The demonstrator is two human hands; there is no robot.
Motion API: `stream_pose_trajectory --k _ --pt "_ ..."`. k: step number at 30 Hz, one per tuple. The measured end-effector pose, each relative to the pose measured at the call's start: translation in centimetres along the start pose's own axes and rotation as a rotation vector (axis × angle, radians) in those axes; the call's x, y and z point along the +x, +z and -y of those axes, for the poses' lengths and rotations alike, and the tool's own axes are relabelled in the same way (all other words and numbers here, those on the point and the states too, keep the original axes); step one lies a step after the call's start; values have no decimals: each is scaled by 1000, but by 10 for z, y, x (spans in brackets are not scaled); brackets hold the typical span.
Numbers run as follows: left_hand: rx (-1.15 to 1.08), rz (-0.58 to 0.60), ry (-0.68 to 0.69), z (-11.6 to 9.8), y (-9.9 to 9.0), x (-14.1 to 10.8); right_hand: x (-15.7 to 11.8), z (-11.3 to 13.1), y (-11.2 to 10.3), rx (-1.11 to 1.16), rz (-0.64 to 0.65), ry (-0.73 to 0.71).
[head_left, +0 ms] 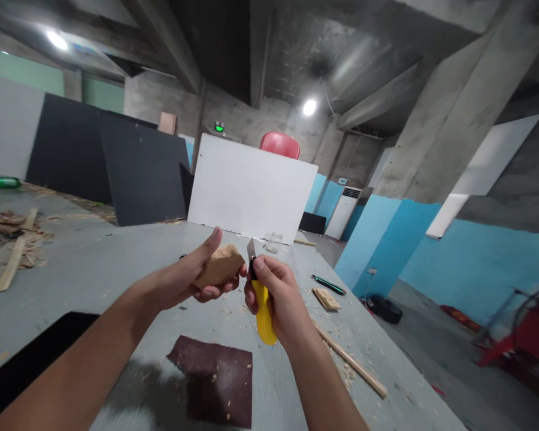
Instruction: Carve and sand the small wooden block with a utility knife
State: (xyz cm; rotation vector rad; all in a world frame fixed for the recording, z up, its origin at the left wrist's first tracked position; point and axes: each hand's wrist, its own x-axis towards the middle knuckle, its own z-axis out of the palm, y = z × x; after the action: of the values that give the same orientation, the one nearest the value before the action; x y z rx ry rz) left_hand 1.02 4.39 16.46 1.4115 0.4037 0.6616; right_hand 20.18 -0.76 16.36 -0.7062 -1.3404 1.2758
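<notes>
My left hand (202,272) holds a light brown wooden block (221,265) above the grey table, with the thumb raised and the fingers beneath it. A yellow-handled knife (264,311) is in my right hand (276,293), its short blade pointing up, just right of the block and apart from it. Below the hands a dark red-brown sheet (220,377), dotted with shavings, lies on the table.
On the table's (130,254) right side are a green-black cutter (329,285), a small wood piece (326,299) and a wooden stick (353,362). A glass jar (273,242) stands by the white board (251,185). Wood strips and shavings (15,251) lie left.
</notes>
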Motion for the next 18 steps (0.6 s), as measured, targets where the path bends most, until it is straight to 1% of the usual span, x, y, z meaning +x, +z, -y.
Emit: stream_pose_trajectory --k 5,11,13,16,18 --pt "-12 45 1 -1 2 2 -3 3 4 11 49 3" --pt "20 3 3 -3 5 2 -3 5 4 8 61 3" --pt "109 -33 33 -4 7 3 -2 6 2 11 53 4" --pt "352 -99 119 -3 9 5 -3 8 -1 -37 66 28" --pt "475 -113 142 -2 10 7 -4 9 -2 -82 89 58"
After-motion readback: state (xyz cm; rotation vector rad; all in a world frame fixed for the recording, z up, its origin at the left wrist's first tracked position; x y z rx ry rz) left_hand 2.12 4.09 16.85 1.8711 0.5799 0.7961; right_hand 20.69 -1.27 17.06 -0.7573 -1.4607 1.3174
